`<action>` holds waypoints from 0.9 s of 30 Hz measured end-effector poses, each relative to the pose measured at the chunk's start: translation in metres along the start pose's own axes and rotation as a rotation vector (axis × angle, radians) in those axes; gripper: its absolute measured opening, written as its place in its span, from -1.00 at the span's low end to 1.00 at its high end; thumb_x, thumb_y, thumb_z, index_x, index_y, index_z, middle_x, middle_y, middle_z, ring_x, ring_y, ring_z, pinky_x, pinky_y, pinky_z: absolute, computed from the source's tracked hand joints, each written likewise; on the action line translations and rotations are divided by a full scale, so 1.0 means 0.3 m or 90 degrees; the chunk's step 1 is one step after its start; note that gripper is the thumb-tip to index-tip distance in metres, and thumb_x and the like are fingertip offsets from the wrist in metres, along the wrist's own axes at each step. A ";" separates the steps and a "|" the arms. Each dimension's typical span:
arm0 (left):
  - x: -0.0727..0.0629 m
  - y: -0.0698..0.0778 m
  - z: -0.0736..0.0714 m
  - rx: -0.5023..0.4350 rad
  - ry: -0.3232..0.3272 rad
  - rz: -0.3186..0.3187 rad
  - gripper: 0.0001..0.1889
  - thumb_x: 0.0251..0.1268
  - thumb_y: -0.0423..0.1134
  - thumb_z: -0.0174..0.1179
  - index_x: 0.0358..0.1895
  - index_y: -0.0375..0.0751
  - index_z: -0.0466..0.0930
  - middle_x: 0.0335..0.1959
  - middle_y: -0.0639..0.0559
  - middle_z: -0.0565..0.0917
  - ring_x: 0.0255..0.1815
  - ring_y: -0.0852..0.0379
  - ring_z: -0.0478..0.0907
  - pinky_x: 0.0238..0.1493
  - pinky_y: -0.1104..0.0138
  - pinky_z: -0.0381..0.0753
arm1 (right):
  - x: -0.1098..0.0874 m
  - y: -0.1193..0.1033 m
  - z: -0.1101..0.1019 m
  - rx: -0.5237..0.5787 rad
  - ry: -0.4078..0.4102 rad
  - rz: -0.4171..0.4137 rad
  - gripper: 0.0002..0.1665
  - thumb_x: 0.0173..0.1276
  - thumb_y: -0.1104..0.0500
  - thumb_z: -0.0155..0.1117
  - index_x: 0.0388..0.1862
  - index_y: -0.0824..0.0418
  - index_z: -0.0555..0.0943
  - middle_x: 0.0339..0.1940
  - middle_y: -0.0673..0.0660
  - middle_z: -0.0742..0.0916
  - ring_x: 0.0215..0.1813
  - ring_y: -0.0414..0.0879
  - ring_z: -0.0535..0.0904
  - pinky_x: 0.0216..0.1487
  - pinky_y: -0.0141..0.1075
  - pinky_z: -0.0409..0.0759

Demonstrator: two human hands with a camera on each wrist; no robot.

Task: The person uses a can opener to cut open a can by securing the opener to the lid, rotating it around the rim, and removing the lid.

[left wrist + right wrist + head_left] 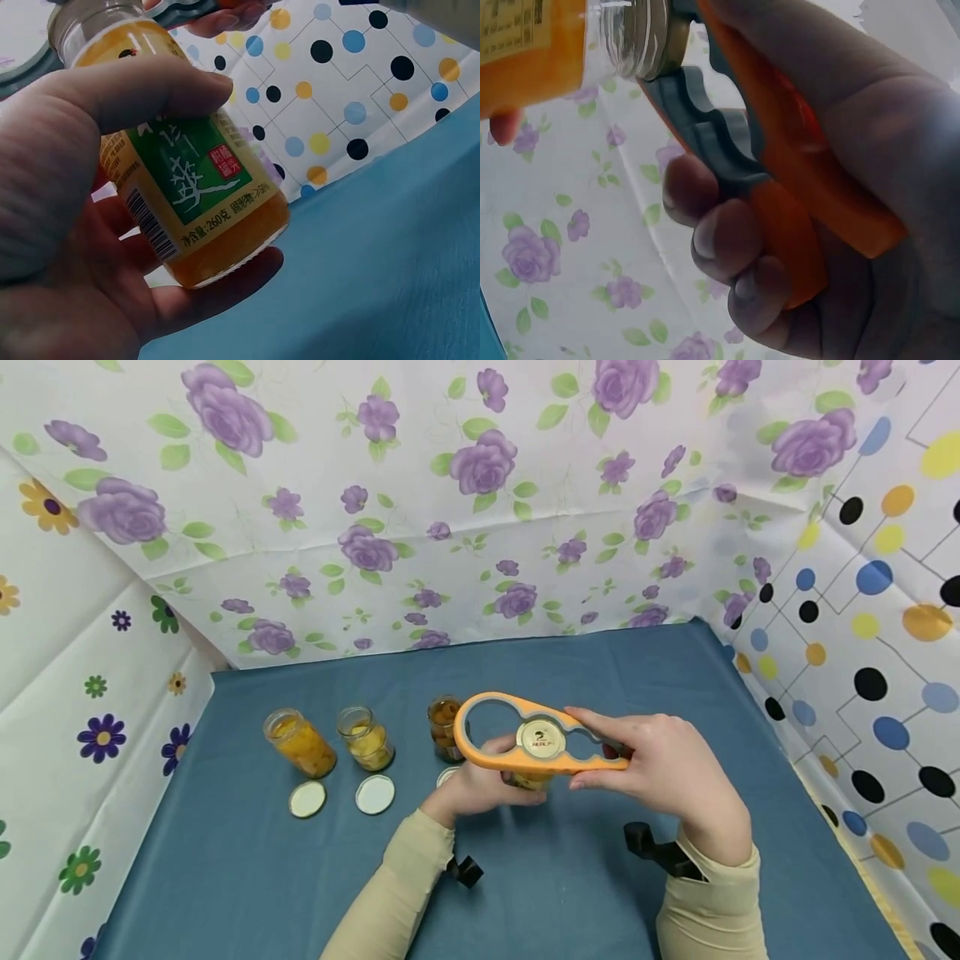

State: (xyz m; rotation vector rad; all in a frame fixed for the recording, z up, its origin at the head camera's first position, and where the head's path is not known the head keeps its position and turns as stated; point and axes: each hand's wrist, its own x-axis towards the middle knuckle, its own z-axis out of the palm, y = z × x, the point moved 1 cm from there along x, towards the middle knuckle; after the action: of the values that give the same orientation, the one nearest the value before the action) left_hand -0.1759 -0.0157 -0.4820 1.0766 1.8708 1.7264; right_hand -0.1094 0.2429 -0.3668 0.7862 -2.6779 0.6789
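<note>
My left hand (480, 789) grips a glass jar (210, 172) of orange contents, thumb across its green and yellow label, one finger under its base. In the head view, most of this jar is hidden below an orange jar opener (467, 739) with grey inner edges. My right hand (667, 764) squeezes the opener's two handles, thumb on one and curled fingers on the other. The jar's gold lid (542, 739) sits within the opener's middle opening, between its toothed sides. The right wrist view shows the jar tilted on its side, its glass neck (626, 37) beside the opener.
To the left stand uncapped jars of yellow fruit (300, 743) and paler pieces (366, 743). A jar with brown contents (444, 727) is behind my left hand. Loose lids (375, 794) lie before them, one partly covered. Flowered cloth (480, 527) hangs behind the blue table (247, 860).
</note>
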 end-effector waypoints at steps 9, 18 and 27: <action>0.007 -0.023 0.018 0.042 0.032 0.017 -0.34 0.24 -0.43 0.56 0.41 -0.19 0.54 0.26 -0.04 0.66 0.28 0.07 0.60 0.38 0.13 0.56 | 0.003 -0.003 -0.009 0.017 0.051 -0.022 -0.01 0.08 -0.32 0.68 0.52 -0.17 0.61 -0.52 -0.28 0.48 -0.55 -0.37 0.32 -0.54 -0.38 0.35; 0.007 -0.038 0.039 0.044 0.067 -0.016 -0.27 0.33 -0.39 0.52 0.52 -0.09 0.42 0.36 -0.03 0.58 0.37 0.05 0.55 0.41 0.12 0.55 | -0.008 -0.001 -0.026 0.010 0.087 0.005 -0.01 0.07 -0.27 0.72 0.51 -0.15 0.61 -0.54 -0.27 0.53 -0.60 -0.37 0.31 -0.59 -0.36 0.33; 0.023 -0.047 0.055 0.078 0.129 -0.052 -0.23 0.30 -0.29 0.58 0.54 0.10 0.45 0.33 0.12 0.61 0.32 0.15 0.59 0.36 0.19 0.57 | -0.016 0.007 -0.049 0.019 0.141 0.023 0.02 0.06 -0.11 0.79 0.54 -0.13 0.59 -0.60 -0.23 0.51 -0.64 -0.36 0.28 -0.61 -0.34 0.32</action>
State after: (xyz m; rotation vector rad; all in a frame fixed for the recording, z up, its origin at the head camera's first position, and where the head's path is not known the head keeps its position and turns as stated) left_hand -0.1723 0.0011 -0.4969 0.8813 2.1366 1.7500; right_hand -0.1051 0.2541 -0.3567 0.6298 -2.4921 0.7690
